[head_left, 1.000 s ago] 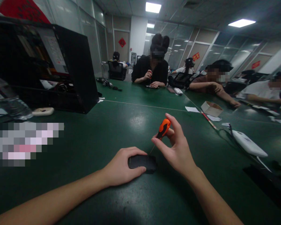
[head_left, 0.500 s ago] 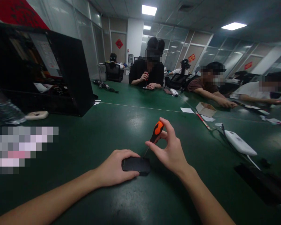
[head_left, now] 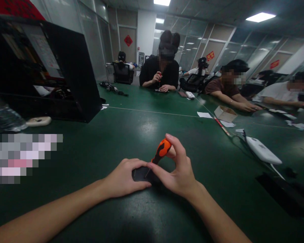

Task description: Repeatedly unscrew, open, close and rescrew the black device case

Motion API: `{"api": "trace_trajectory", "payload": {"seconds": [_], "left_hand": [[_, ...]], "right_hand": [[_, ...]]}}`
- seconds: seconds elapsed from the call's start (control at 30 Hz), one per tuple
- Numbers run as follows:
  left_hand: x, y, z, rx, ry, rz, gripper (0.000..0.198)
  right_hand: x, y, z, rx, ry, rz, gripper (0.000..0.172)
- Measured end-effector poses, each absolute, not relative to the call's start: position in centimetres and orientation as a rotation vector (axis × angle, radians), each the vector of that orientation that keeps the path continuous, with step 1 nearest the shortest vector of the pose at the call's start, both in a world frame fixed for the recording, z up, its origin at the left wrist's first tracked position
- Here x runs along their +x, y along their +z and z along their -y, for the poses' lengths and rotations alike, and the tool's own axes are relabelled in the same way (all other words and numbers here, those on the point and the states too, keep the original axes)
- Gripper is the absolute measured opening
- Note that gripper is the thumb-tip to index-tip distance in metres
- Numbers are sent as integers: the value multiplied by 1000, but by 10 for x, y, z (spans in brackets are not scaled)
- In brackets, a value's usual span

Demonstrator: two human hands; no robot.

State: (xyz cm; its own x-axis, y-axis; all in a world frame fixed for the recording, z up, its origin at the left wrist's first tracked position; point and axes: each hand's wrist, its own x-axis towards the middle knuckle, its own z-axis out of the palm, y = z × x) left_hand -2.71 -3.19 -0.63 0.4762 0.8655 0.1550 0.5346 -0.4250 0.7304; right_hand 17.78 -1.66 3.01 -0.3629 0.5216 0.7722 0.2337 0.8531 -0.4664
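The left hand (head_left: 125, 178) grips the black device (head_left: 140, 174) between thumb and fingers on the green table (head_left: 96, 145). The right hand (head_left: 179, 173) pinches the orange-and-black screwdriver (head_left: 162, 148), shaft tilted, tip at the device's upper face; contact cannot be confirmed. A white device (head_left: 263, 151) lies to the right. An open black computer case (head_left: 84, 74) stands to the left. Across the table, a person in black (head_left: 148, 72) holds a red-handled tool (head_left: 160, 75).
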Motion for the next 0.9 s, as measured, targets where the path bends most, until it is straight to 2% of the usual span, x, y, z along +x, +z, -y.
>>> {"api": "trace_trajectory", "payload": {"seconds": [0.2,0.37,0.57,0.8,0.9], "left_hand": [[-27,-6,32,2127,716,-1120,36],[-28,-7,32,2120,742,-1116,33],[-28,-8,32,2133,735,-1100,38],[-31,-7,29,2175,732,-1080,35],[-41,-4,20,2192,646,-925,45]], "right_hand": [[181,32,17,-580,412,2039,86],[183,42,19,-560,662,2113,81],[186,41,14,-571,532,2109,88],[187,48,15,-613,696,2109,80],[186,51,17,-593,709,2114,81]]}}
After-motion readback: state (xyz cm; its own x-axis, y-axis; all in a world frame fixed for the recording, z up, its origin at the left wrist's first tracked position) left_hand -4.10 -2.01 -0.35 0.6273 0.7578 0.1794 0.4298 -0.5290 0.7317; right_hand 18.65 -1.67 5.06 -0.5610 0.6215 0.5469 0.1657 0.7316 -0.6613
